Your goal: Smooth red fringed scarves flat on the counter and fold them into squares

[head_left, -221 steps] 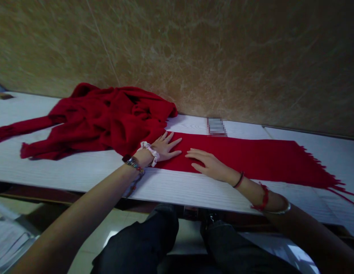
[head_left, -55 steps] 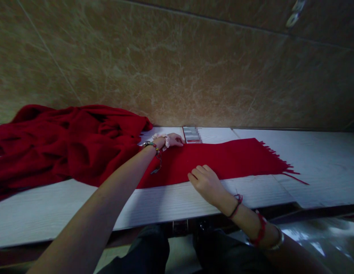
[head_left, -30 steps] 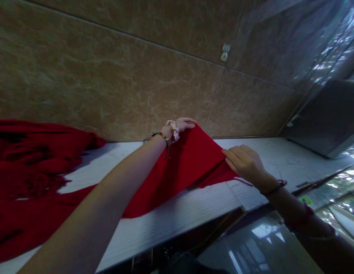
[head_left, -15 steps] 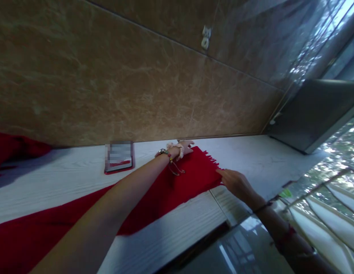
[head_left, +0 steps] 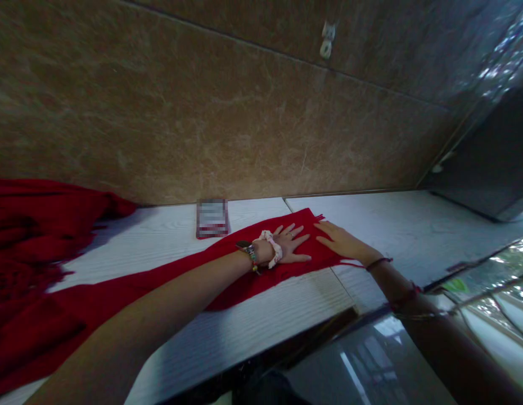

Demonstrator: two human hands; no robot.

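Matt cloth scarf point(head_left: 244, 287), wood-grain tbl point(head_left: 383, 222), stone-look wall point(head_left: 202, 112) w/ sheen

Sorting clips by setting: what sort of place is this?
Perhaps a balcony or a room opening outdoors; I can't tell which. A white wood-grain countertop runs along a marble-patterned tile wall, with sunlit foliage outside at right.

The single camera sits on the person's head and looks forward and downward. It faces the brown wall point(head_left: 202, 124), which fills most of the upper part, above the white counter point(head_left: 383, 219). It is near enough to show the left hand point(head_left: 289, 246) and right hand point(head_left: 341, 242) whole; the lower edge cuts the forearms point(head_left: 172, 298).
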